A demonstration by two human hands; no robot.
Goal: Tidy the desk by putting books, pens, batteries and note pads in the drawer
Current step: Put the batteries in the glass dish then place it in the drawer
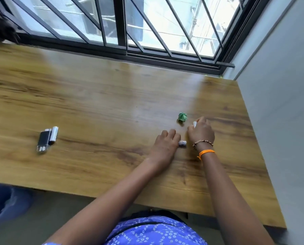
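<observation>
On the wooden desk (pixel 98 96), my left hand (pixel 166 145) rests with its fingers curled over a white battery (pixel 182 143) that sticks out to the right of the fingertips. My right hand (pixel 201 132) is just beyond, closed around another white battery (pixel 194 124) whose tip shows above the fingers. A small group of batteries (pixel 48 138), black and silver, lies together at the desk's left. The drawer is out of view.
A crumpled green paper ball (pixel 182 117) lies just beyond my hands. A barred window (pixel 123 25) runs along the desk's far edge and a grey wall (pixel 285 103) stands at its right. A blue object (pixel 4 202) sits on the floor at lower left.
</observation>
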